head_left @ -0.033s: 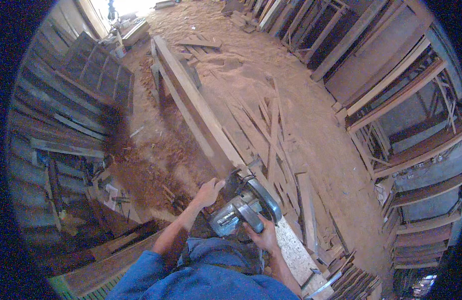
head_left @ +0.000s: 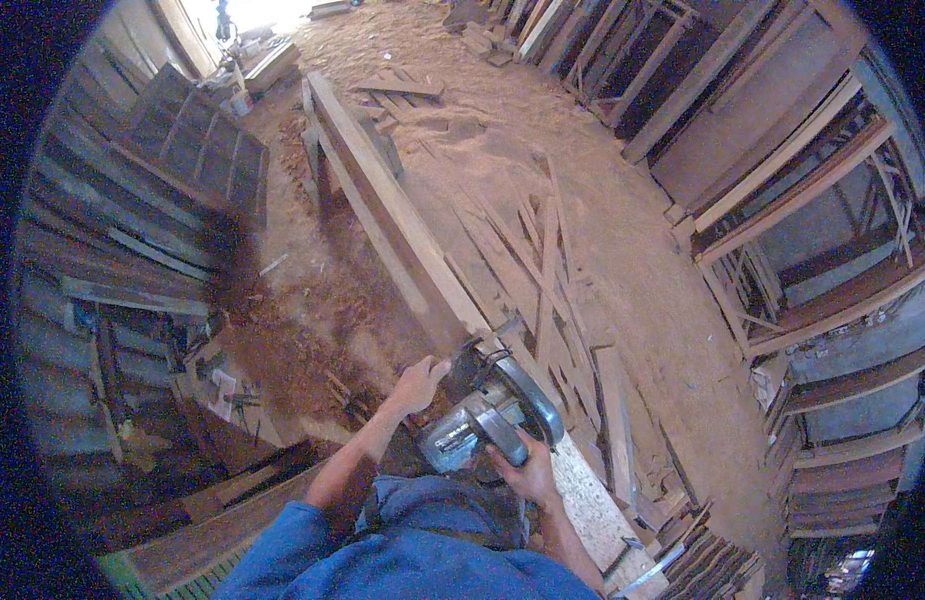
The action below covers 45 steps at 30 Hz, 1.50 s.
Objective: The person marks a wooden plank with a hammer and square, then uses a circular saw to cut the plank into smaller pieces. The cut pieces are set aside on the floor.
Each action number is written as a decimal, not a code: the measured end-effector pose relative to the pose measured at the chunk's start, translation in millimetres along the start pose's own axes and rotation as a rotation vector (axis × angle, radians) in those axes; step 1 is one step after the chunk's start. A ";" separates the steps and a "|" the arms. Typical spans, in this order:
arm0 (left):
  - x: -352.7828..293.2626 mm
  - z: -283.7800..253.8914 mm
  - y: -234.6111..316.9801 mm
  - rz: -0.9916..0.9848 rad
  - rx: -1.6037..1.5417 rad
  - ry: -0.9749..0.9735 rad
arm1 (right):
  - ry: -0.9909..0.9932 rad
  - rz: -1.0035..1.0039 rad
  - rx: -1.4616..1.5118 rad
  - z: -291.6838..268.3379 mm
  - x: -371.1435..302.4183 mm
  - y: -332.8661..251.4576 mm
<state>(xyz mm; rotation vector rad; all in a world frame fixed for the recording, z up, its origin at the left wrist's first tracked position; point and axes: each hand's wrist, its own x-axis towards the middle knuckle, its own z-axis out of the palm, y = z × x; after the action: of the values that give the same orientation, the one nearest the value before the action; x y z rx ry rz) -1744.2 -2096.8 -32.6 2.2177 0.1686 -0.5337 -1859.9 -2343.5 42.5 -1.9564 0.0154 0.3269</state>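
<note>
A blue-grey power saw that looks like a circular saw [head_left: 468, 430] rests on a long wooden beam [head_left: 403, 230]. My right hand [head_left: 525, 470] is wrapped around the saw's rear handle. At the saw's front left, beside the beam, my left hand [head_left: 420, 387] has its fingers curled closed; what they grip is hidden. The blade is out of sight under the housing. Ahead of the saw the beam stretches away to the far left, and a pale, speckled board surface [head_left: 588, 500] shows behind the saw on the right.
Loose wood strips [head_left: 543, 270] lie on the sawdust-covered floor [head_left: 653, 290] right of the beam. Timber racks [head_left: 803, 230] line the right side. Stacked planks and a gridded wooden panel [head_left: 198, 130] stand left. Cut slats [head_left: 708, 560] are bundled at the lower right.
</note>
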 end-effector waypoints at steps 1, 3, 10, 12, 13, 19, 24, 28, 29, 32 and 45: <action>2.6 0.9 -1.9 0.012 0.003 -0.002 | -0.001 -0.004 -0.002 -0.1 0.0 0.1; 5.6 3.6 -6.3 0.030 0.008 -0.005 | 0.007 -0.012 -0.031 0.1 0.0 1.1; 6.3 6.9 -12.8 0.043 0.014 0.005 | 0.031 -0.046 -0.045 2.2 0.6 7.5; 6.2 7.0 -13.2 0.046 0.001 0.001 | 0.022 -0.046 -0.030 1.7 0.8 7.3; 6.4 7.4 -13.6 0.055 -0.014 -0.002 | 0.025 -0.058 -0.026 1.4 1.0 6.3; 11.4 16.2 -24.6 0.056 0.060 0.080 | 0.022 -0.070 0.010 0.2 1.3 0.1; 16.4 17.4 -37.4 0.154 0.089 0.015 | 0.022 -0.074 -0.005 1.4 3.1 2.3; 16.7 16.2 -34.4 0.185 0.094 0.037 | -0.006 -0.032 0.021 3.4 3.6 6.9; 15.7 15.6 -31.1 0.179 0.144 0.033 | 0.017 -0.071 -0.002 3.5 3.6 7.7; 11.6 11.8 -18.4 0.043 0.044 0.080 | 0.057 -0.141 -0.101 1.7 3.3 9.0; 21.4 16.0 -41.6 0.183 0.101 0.045 | -0.006 -0.084 -0.026 -4.5 2.1 -4.1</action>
<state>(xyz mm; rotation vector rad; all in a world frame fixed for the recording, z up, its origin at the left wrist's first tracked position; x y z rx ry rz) -1742.3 -2083.2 -80.1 2.3155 -0.0390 -0.3990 -1856.2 -2345.7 47.3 -1.9752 -0.0757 0.2791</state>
